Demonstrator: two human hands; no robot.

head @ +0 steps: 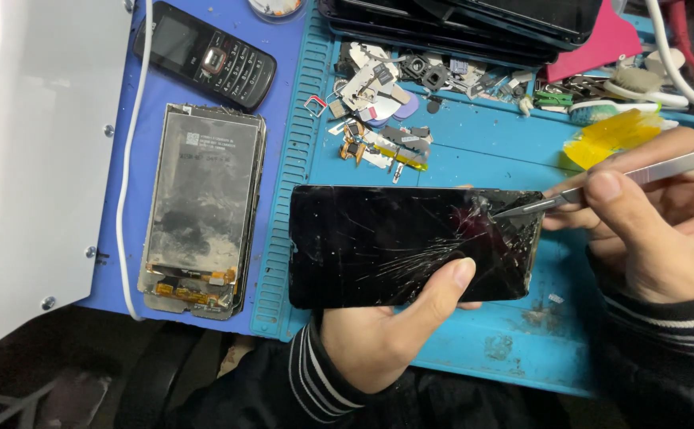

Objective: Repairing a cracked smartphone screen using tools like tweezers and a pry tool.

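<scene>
A black smartphone (386,242) with a badly cracked screen lies lengthwise over the blue work mat (490,151). My left hand (390,326) grips it from below, thumb pressed on the glass near the cracks. My right hand (649,214) holds metal tweezers (601,184) whose tip touches the phone's upper right edge, where the glass is most shattered.
A stripped phone display panel (202,208) and a small black keypad phone (204,56) lie left of the mat. Small phone parts (378,103) are scattered at the mat's back. A toothbrush (625,107), yellow tape (613,131), a pink card (601,44) and cables sit at the right.
</scene>
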